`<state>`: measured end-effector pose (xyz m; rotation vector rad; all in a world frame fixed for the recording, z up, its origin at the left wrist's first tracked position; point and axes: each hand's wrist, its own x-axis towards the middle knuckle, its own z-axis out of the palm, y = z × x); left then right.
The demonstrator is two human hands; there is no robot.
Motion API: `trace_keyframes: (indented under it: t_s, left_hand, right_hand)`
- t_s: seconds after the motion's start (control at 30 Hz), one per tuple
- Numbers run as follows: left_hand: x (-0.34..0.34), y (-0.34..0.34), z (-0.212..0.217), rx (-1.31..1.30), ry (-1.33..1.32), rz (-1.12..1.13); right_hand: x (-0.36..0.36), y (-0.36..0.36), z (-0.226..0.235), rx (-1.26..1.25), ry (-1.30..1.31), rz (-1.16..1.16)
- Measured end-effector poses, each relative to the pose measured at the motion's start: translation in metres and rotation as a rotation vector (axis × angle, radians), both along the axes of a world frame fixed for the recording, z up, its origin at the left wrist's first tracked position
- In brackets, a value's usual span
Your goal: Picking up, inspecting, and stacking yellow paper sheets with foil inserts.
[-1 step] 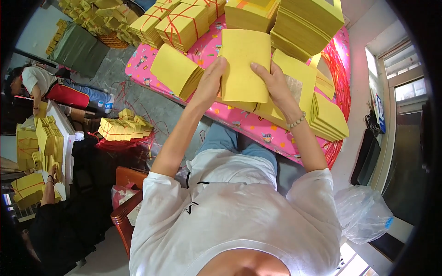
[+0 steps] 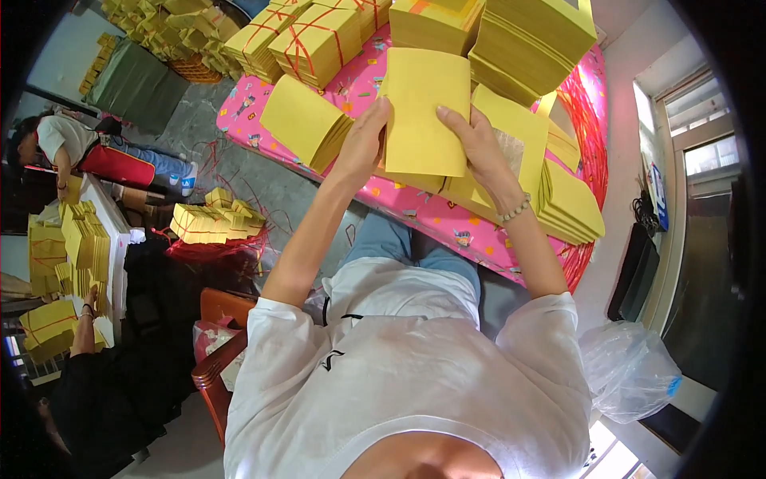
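Between my two hands, above the pink patterned tabletop [image 2: 407,206], is a slightly bowed stack of yellow paper [image 2: 427,104]. My left hand [image 2: 365,142] is closed along its left edge, with the fingertips partly hidden. On the opposite side, my right hand [image 2: 480,145] has its thumb on the front face and its other fingers behind. A bracelet circles my right wrist. Left of the held stack lies a loose yellow stack [image 2: 303,120]. More yellow paper [image 2: 531,132] lies to the right, partly under a brownish patch, with a fanned pile [image 2: 568,203] nearer me.
Bundles tied with red string [image 2: 317,44] and tall yellow piles [image 2: 531,40] line the table's far side. Red strands [image 2: 589,120] hang at its right edge. Tied bundles [image 2: 214,219] sit on the floor left of a wooden chair [image 2: 219,375]. Two people work at a white table [image 2: 120,231].
The held paper stack has shifted very slightly up and to the right, and its front face has turned a little. Both hands keep their hold.
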<state>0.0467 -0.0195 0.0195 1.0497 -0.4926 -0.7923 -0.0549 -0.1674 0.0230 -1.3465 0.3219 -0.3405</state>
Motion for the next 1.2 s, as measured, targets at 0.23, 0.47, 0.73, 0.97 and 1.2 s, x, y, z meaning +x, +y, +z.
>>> trace_keyframes:
  t_s: [0.23,0.47,0.73,0.97,1.2]
  left_hand:
    - [-0.005,-0.003,-0.004,-0.037,0.197,-0.049]
    - [-0.013,-0.003,0.000,-0.066,0.301,-0.054]
    - [-0.015,-0.002,-0.005,-0.102,0.417,-0.086]
    - [-0.019,-0.003,-0.003,-0.094,0.408,-0.071]
    - [-0.009,0.000,-0.001,-0.067,0.382,-0.090]
  right_hand:
    - [-0.005,-0.002,-0.002,0.244,-0.008,0.022]
    - [-0.004,-0.002,-0.009,0.268,-0.018,-0.024]
    - [-0.005,-0.002,-0.015,0.294,-0.024,-0.038]
    - [-0.006,-0.003,-0.018,0.337,-0.038,-0.052]
    - [-0.004,-0.001,-0.019,0.183,-0.073,-0.095]
